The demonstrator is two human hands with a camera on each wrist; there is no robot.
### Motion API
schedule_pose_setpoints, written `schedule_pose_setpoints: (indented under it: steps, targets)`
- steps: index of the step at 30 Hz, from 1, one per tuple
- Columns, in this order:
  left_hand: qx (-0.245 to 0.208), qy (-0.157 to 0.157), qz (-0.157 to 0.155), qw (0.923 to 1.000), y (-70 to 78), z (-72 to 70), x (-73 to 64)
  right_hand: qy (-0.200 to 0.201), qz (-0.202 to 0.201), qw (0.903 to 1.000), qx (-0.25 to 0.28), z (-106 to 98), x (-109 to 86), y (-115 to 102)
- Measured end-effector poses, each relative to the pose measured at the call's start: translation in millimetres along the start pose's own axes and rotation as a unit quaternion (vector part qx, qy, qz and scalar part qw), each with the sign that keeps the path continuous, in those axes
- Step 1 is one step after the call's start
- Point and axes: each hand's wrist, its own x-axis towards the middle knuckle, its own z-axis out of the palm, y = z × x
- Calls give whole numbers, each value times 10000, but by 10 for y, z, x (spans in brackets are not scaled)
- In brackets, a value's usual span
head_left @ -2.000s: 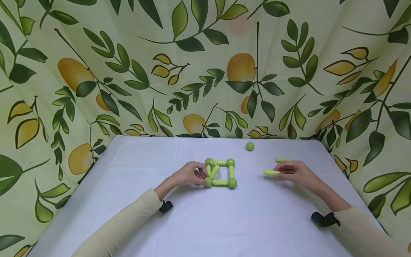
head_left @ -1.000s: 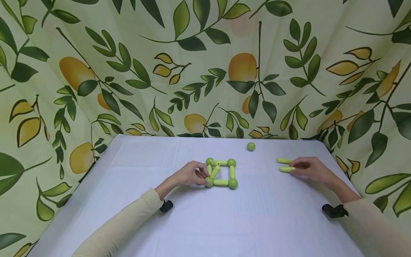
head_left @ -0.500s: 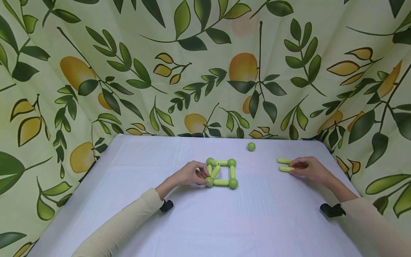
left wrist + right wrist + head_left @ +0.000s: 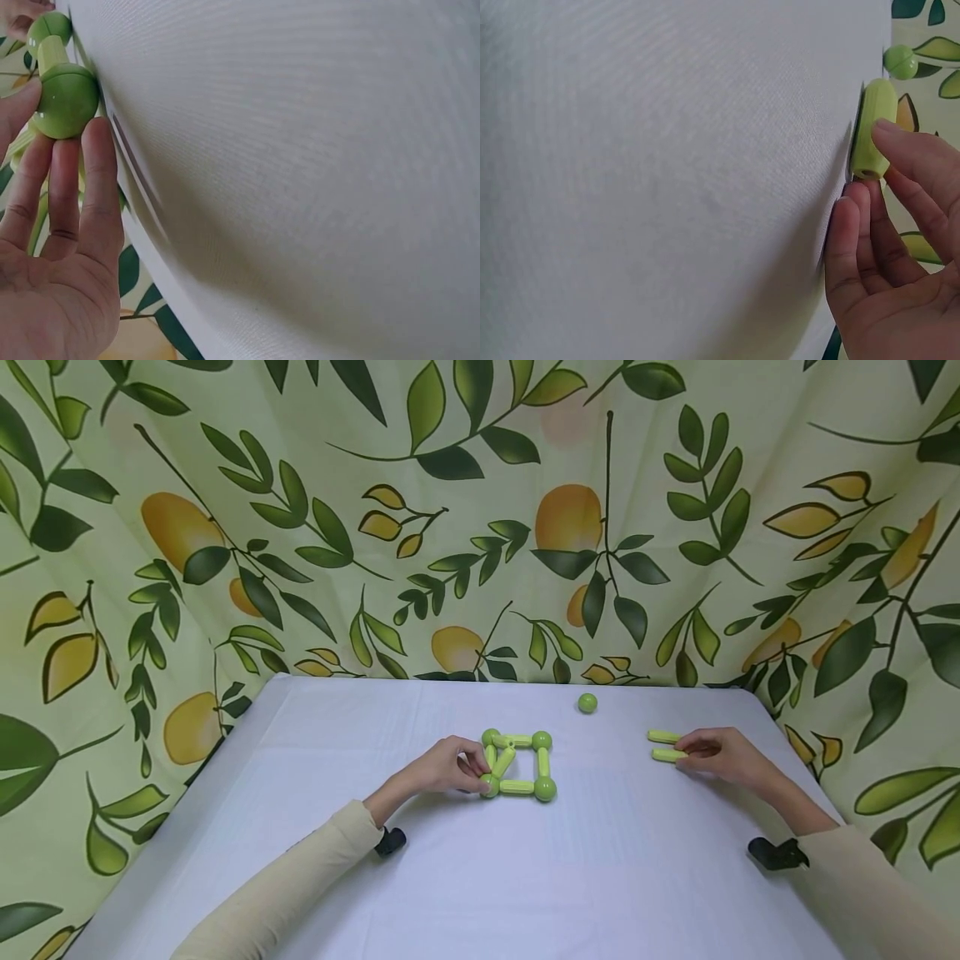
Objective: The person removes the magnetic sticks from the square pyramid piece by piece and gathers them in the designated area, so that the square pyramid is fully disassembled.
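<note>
A square frame of green balls and light-green rods lies on the table, with one more rod slanting from its near-left ball. My left hand holds that ball between thumb and fingers. Over on the right, my right hand pinches a short light-green rod by its right end, close to the table. Just behind it lies a second light-green rod, partly hidden by the fingers. In the right wrist view the thumb lies on the held rod.
A loose green ball sits near the table's back edge, between the frame and the rods. White cloth covers the table. Behind it and at the sides hangs a leaf-and-fruit patterned curtain.
My right hand has carried the rod rightward to beside the second rod, then shifted slightly left and stayed almost still. My left hand keeps its hold on the frame's ball.
</note>
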Motion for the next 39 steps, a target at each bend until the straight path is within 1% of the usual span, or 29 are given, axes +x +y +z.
schedule_pose_setpoints:
  steps: [1,8,12,15,19,23,26,30,36,39]
  targets:
    - [17,-5,-24,10000,-43,1,16,7,-1,10000,5,-4,-6,3]
    - [33,-35,-136,9999,-43,-19,11,131,-66,9998,-137,-34,-43,-5]
    - [47,-44,-74,10000,-46,-20,15,267,-105,9993,-252,-78,-67,-74]
    - [57,-49,5,10000,-35,-20,15,424,-292,9984,-218,-95,-71,-153]
    - [76,-47,2,10000,-30,-21,11,553,-635,9965,-7,-60,-61,-324]
    - [116,-41,-56,9999,-23,-21,18,406,-772,9959,229,36,-23,-497]
    - [120,-55,-103,9999,-17,-19,30,250,-713,9967,305,123,25,-583]
    - [138,-58,-83,9999,-20,-21,40,54,-676,9967,453,242,98,-683]
    - [149,-66,-13,9999,-14,-23,33,-244,-656,9934,910,458,238,-821]
    - [141,-73,-31,9999,-13,-22,32,-365,-686,9907,1113,570,317,-870]
